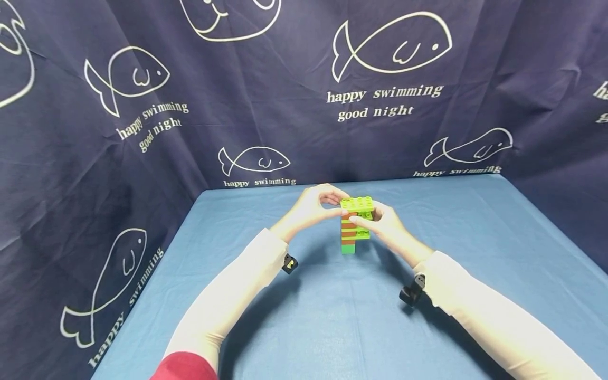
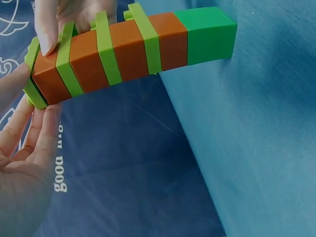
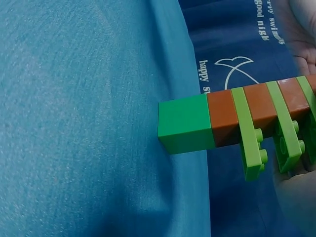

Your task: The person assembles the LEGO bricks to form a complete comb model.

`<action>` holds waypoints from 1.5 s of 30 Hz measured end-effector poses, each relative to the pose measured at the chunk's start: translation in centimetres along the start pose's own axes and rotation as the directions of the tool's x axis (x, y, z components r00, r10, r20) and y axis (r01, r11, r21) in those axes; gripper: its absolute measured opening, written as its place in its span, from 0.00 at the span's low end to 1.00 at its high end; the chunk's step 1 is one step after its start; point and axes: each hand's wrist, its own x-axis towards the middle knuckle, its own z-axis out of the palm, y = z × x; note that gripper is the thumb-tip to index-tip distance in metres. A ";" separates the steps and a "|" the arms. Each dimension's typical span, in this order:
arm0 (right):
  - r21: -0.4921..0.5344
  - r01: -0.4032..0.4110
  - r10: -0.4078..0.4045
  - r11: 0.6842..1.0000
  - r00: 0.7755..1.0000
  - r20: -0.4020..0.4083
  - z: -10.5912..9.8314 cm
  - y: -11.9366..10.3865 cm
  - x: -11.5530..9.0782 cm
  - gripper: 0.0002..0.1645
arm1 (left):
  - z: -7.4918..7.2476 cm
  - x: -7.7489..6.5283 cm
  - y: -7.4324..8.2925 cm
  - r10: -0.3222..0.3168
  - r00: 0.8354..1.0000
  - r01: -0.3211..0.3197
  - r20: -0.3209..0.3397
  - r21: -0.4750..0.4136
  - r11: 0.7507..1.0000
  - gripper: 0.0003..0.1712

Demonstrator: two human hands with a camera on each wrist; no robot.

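A tower of toy building bricks (image 1: 349,241) stands upright on the blue cloth, around the middle of the table. Orange bricks (image 2: 89,62) alternate with lime-green plates (image 2: 109,52) above a green base brick (image 2: 210,37). The plates jut out on the right, showing studs. At the top lies a lime plate (image 1: 357,205); a thin dark line shows beneath it in the left wrist view. My left hand (image 1: 315,206) pinches this plate and the tower's top from the left, thumb nearest me. From the right, my right hand (image 1: 390,228) grips the upper tower, its thumb on an orange brick.
Blue cloth (image 1: 304,316) covers the table. Behind and beside it hangs a dark navy curtain (image 1: 294,116) printed with white fish and lettering. A small black device sits at each wrist, on the left cuff (image 1: 289,263) and the right cuff (image 1: 412,290).
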 end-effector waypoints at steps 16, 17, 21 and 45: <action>0.161 0.170 -0.176 0.972 0.984 0.021 -1.2 -1.5 0.8 0.25 | -0.4 0.3 0.6 -0.054 0.999 0.053 0.009 0.061 0.997 0.19; 0.141 0.181 -0.187 0.973 0.982 0.027 -1.3 -1.6 0.8 0.25 | -0.3 0.2 0.6 -0.058 0.998 0.058 0.008 0.057 0.997 0.19; 0.070 0.196 -0.199 0.978 0.979 0.038 -1.6 -1.8 0.9 0.24 | -0.2 0.1 0.3 -0.088 0.996 0.088 0.000 0.000 0.996 0.21; 0.012 0.167 -0.168 0.986 0.985 0.037 -1.5 -1.1 0.9 0.22 | 0.3 -0.2 -0.7 -0.120 0.993 0.118 -0.020 -0.099 0.988 0.18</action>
